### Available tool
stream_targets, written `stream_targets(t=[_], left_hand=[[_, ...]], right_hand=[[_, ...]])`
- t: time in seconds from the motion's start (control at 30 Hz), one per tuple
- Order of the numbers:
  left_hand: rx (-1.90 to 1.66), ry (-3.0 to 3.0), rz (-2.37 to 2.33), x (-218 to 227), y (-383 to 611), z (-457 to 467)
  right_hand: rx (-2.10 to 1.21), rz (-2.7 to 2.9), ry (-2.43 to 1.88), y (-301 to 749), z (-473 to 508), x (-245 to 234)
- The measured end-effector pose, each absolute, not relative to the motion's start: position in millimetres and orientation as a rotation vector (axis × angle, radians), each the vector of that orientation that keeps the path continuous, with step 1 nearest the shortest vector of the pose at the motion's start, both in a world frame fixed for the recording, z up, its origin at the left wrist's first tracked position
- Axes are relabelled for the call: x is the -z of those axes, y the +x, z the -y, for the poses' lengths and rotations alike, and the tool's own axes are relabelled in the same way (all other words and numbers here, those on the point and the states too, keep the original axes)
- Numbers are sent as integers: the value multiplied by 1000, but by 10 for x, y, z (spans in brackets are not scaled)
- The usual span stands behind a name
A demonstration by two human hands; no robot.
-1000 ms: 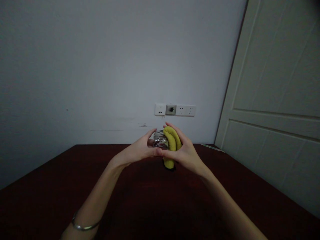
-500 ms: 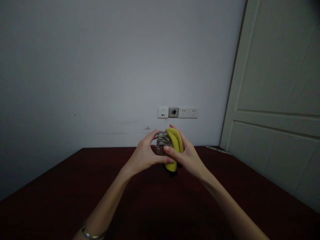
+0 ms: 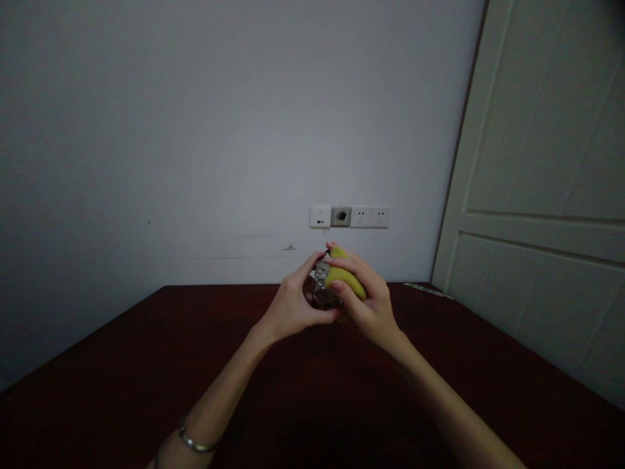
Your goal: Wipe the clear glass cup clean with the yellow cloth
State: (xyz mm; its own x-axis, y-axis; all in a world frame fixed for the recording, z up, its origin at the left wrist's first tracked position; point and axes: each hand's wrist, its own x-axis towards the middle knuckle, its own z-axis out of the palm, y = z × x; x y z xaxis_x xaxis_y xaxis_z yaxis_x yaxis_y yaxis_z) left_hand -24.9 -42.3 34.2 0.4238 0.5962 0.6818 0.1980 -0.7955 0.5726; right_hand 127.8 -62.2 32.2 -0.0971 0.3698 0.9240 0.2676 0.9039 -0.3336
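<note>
Okay, I've got the right hand [image 3: 367, 303] curled around a yellow banana [image 3: 346, 280], the left hand [image 3: 291, 307] gripping a clear crinkled packet [image 3: 321, 286] against it

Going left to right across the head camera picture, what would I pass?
Metal bangle, left hand, right hand, cream panelled door
</note>
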Motion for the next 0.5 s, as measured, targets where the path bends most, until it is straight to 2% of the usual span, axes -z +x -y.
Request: stream_targets(t=[0.2,0.4,0.5], left_hand=[[-1433,2407,-681,-272,-245,326],[-1416,2431,-602,-196,-274,223],[-1409,2447,-569,-195,-281,211]], right_hand=[[-327,1438,-647,1221,528,-339],[143,1767,-492,1288,524,-235],[202,1790,-467,1289,529,-213]])
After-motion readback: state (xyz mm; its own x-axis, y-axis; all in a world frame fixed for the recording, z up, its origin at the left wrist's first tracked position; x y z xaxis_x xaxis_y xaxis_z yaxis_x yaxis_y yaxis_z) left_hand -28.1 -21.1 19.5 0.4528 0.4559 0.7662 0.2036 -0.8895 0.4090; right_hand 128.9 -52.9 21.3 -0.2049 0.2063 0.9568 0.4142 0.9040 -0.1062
